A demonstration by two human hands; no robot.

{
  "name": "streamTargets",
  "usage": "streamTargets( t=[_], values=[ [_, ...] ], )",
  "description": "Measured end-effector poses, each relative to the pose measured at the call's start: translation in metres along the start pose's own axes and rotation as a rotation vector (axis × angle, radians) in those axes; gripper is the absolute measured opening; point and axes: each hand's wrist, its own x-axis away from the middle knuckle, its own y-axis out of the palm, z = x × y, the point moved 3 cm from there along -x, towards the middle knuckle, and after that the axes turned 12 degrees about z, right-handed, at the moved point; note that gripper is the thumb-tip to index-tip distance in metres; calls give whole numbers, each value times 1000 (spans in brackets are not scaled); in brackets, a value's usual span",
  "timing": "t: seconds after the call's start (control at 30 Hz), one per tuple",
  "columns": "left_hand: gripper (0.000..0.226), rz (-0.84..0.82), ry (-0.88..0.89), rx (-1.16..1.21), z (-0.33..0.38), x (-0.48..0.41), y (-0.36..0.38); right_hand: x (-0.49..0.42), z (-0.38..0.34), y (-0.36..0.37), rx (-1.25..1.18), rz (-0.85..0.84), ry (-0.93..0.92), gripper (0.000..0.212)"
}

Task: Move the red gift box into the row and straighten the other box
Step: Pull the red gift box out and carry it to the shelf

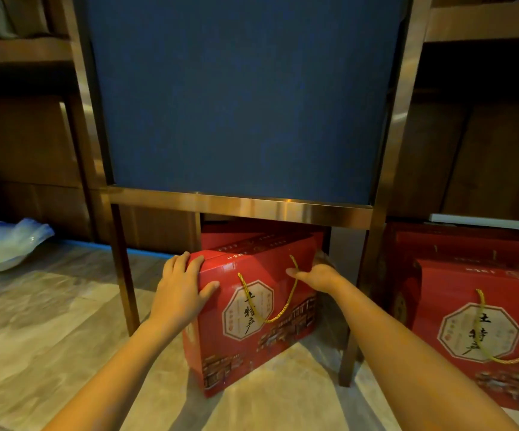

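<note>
A red gift box (pixel 252 331) with a gold rope handle and an octagonal label stands on the floor, skewed, its right end pushed under a blue panel's bronze frame. My left hand (pixel 180 287) wraps its top left corner, thumb on the front face. My right hand (pixel 317 275) grips its top right edge beside the rope. Behind it under the frame sits another red box (pixel 236 233), mostly hidden. A matching red box (pixel 482 334) stands at the right, with one more behind it (pixel 463 244).
The blue panel (pixel 245 94) in its bronze frame (pixel 239 206) stands on thin legs (pixel 126 275) either side of the held box. Wooden shelving fills both sides. A pale glass dish (pixel 6 244) lies on the floor at the left.
</note>
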Motion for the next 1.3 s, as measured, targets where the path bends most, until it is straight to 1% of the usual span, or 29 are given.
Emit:
streamTargets(
  t=[0.13,0.23,0.3,0.33,0.37,0.43,0.47,0.5,0.57,0.63,0.7,0.77,0.87,0.97,1.07,1.13,1.23,1.3],
  values=[
    [74,-12,1,40,-4,0,-1,-17,7,11,-133,58,-24,139],
    [73,-14,12,71,-7,0,-2,-26,17,17,-227,136,-4,135],
    [72,-18,-9,111,-16,-2,-3,-15,16,16,-301,180,8,134],
    [72,-18,-41,156,-21,-3,-5,0,7,12,-319,188,9,128],
    [72,-10,-81,216,-27,-3,-6,18,-4,6,-326,186,6,113],
    [78,5,-186,346,-37,0,-7,44,-20,3,-301,158,13,75],
    [81,25,-249,405,-41,2,-8,50,-24,4,-280,157,18,64],
    [81,62,-313,461,-45,5,-8,55,-26,4,-255,181,23,61],
    [71,132,-433,562,-47,10,-11,67,-33,5,-239,255,15,61],
    [57,172,-500,694,-47,14,-13,79,-36,4,-261,328,13,69],
    [53,172,-545,809,-49,19,-14,92,-35,5,-268,384,41,82],
    [55,163,-561,868,-57,22,-15,109,-35,7,-242,438,35,86],
    [48,119,-551,940,-69,26,-20,138,-34,9,-218,503,-2,80],
    [36,81,-551,982,-80,30,-29,169,-32,7,-250,516,-67,71],
    [40,65,-563,994,-86,36,-40,202,-26,0,-306,525,-125,66],
    [38,53,-558,998,-79,42,-50,220,-21,-8,-339,540,-136,67],
    [23,40,-553,1010,-59,50,-67,239,-12,-29,-375,574,-133,69],
    [25,17,-550,1030,-43,54,-78,249,-6,-47,-385,599,-134,68]
  ],
)
